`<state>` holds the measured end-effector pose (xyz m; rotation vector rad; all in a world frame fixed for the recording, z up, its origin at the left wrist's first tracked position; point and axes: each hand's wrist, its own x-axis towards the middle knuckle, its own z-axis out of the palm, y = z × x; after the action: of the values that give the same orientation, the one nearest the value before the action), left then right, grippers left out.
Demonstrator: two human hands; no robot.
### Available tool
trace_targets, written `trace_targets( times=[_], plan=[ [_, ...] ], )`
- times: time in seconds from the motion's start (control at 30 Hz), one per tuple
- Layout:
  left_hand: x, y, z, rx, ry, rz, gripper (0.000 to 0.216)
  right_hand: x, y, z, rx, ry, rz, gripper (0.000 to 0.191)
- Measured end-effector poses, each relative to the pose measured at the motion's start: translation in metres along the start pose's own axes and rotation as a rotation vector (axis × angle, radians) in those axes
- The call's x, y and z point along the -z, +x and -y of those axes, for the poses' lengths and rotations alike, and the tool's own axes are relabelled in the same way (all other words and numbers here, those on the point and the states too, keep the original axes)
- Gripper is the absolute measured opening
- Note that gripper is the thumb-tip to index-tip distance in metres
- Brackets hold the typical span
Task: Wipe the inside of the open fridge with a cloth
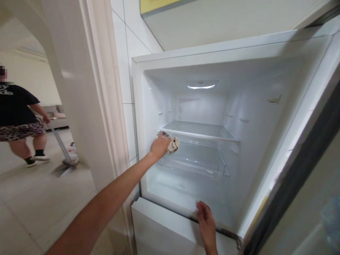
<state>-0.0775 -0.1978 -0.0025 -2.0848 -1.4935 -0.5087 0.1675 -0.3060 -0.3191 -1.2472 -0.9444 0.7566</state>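
An open, empty white fridge compartment (249, 106) fills the view. My left hand (160, 146) reaches in and grips a crumpled pale cloth (174, 144), pressing it against the front left edge of the clear glass shelf (199, 130). My right hand (205, 216) rests flat, fingers apart, on the bottom front rim of the compartment, just above the closed lower door (159, 226). A clear drawer (193, 161) sits under the shelf.
The open fridge door (300, 166) stands at the right. A white wall and door frame (87, 88) are at the left. Beyond it, another person (18, 117) in a dark shirt stands on the tiled floor with a long-handled floor tool (62, 148).
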Motion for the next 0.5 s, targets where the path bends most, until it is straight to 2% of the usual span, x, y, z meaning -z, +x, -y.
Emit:
trace_targets(
  times=[0.13, 0.23, 0.37, 0.43, 0.5],
  plan=[
    [-0.008, 0.03, 0.006, -0.105, -0.024, 0.072, 0.033, 0.011, -0.013, -0.021, 0.234, -0.163, 0.078, 0.051],
    [-0.019, 0.047, 0.011, -0.147, -0.061, 0.118, 0.03, 0.011, -0.028, -0.031, 0.378, -0.208, 0.124, 0.048],
    [-0.039, 0.068, 0.015, -0.12, -0.136, 0.139, 0.022, 0.004, -0.048, -0.028, 0.378, -0.122, 0.05, 0.044],
    [-0.05, 0.081, 0.012, -0.062, -0.19, 0.128, 0.016, 0.004, -0.055, -0.018, 0.345, -0.105, 0.037, 0.038],
    [-0.059, 0.097, 0.007, 0.021, -0.26, 0.086, 0.021, 0.006, -0.059, -0.007, 0.342, -0.139, 0.059, 0.034]
  ],
)
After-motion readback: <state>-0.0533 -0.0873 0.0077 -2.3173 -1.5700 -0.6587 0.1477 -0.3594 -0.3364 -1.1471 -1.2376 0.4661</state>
